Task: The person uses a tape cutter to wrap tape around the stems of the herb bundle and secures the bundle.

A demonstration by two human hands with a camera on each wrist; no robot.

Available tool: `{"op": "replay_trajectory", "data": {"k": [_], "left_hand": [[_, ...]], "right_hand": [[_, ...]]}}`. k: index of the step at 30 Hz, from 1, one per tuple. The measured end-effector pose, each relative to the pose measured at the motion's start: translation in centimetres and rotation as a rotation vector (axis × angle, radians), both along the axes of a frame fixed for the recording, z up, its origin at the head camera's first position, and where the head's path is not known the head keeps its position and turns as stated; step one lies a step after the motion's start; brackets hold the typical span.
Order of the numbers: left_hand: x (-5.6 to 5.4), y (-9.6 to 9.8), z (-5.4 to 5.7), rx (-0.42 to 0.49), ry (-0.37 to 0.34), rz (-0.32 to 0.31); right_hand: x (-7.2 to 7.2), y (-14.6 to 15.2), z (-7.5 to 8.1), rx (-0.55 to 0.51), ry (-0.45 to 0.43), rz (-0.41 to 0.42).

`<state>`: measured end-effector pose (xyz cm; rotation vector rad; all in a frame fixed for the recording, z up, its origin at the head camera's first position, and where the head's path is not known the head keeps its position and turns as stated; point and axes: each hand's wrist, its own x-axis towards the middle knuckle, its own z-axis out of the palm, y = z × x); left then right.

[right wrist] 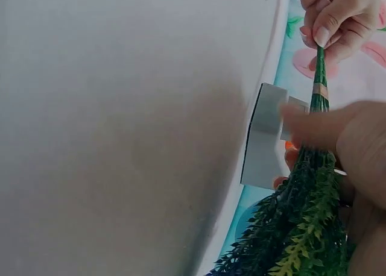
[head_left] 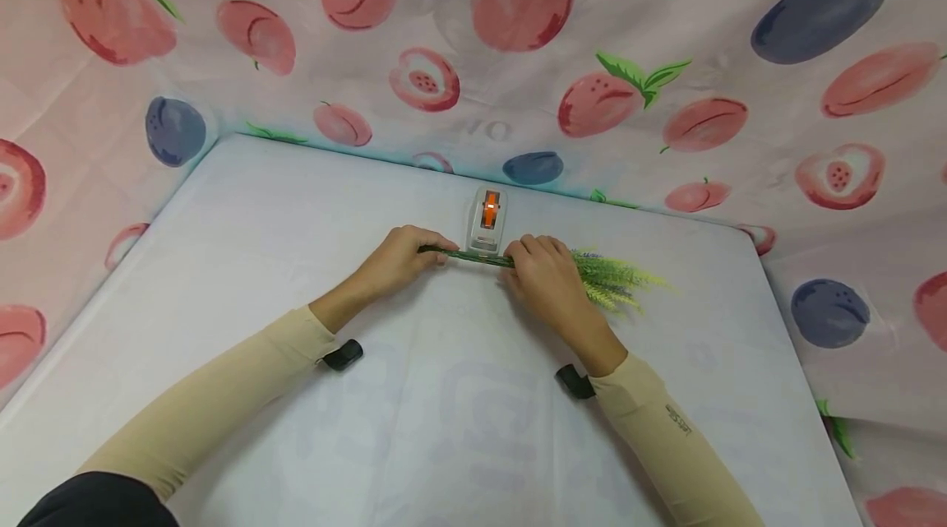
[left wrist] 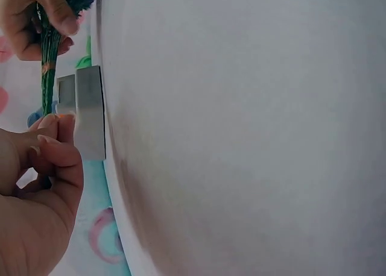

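Observation:
A bundle of artificial flowers [head_left: 616, 279], with green stems and yellow-green and purple sprigs, is held level between both hands. My left hand [head_left: 402, 262] pinches the stem ends between thumb and fingers. On the other side, my right hand [head_left: 549, 284] grips the stems close below the sprigs, which spread out to the right. A tan band [right wrist: 321, 91] circles the stems between the hands in the right wrist view. Just behind the stems stands a grey, see-through tape dispenser [head_left: 485, 242] with an orange hub [head_left: 491, 209].
The table [head_left: 444, 395] has a white cover. Behind it and at its sides hangs a pink cloth [head_left: 473, 128] printed with peaches and dark plums. Black wrist cameras [head_left: 344, 355] sit at both sleeve cuffs.

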<state>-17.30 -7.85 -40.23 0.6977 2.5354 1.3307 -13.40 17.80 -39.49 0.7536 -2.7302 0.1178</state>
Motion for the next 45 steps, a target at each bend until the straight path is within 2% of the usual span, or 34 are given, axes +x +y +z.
{"op": "replay_trajectory", "data": {"k": [10,17,26,28,33,35,41,45], "left_hand": [[-0.2,0.0,0.0,-0.01,-0.051,0.021],[-0.2,0.0,0.1,-0.016,-0.064,0.009],[-0.5,0.2,0.1,-0.051,-0.085,0.01],[-0.6,0.3,0.1,-0.071,-0.072,0.022],[-0.9,0.6,0.3,-0.11,0.031,0.051],[-0.9,0.8,0.3,-0.094,0.042,0.06],[-0.8,0.8,0.0,-0.003,-0.027,0.08],[-0.9,0.9,-0.1,-0.005,-0.023,0.073]], "right_hand": [[-0.3,-0.1,-0.3,-0.018,0.004,-0.006],[-0.5,0.1,0.1,-0.059,0.021,0.023],[-0.6,0.2,0.2,-0.025,0.01,0.022],[-0.6,0.2,0.3,-0.03,-0.002,0.02],[-0.7,0.2,0.3,-0.029,-0.043,0.013],[-0.7,0.2,0.3,-0.019,-0.057,0.002],[-1.0,0.2,0.5,0.015,-0.087,-0.027],[-1.2,0.1,0.7,0.025,-0.11,-0.033]]}}
